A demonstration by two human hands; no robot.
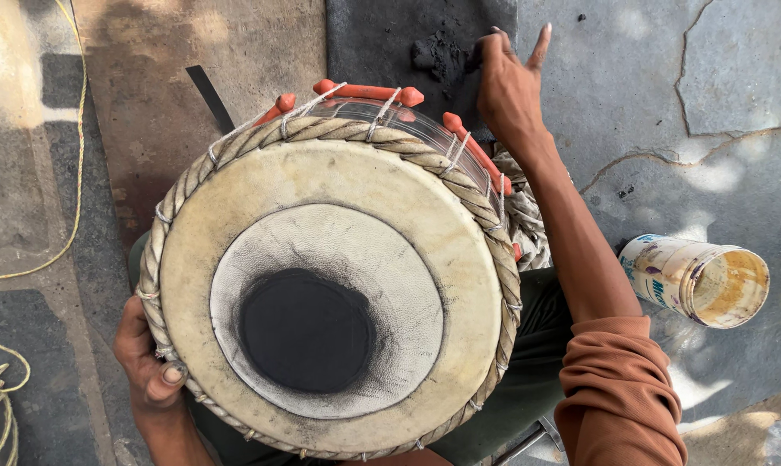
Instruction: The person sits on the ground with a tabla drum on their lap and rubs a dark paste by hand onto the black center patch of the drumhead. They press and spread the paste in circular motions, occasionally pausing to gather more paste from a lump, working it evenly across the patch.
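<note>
Two hands at work: left hand (148, 367) clasps braided rim of drum (330, 298), held head-up on lap; right hand (507, 82) reaches past drum to black paste (438, 53) on dark slab (382, 34), fingertips pinching at heap (how much is taken, cannot tell). Black patch (306, 330) sits at centre of skin. Judgement: take small pinch, keep drum level, left grip firm. Open tin (697, 280) lies on its side, well apart
</note>
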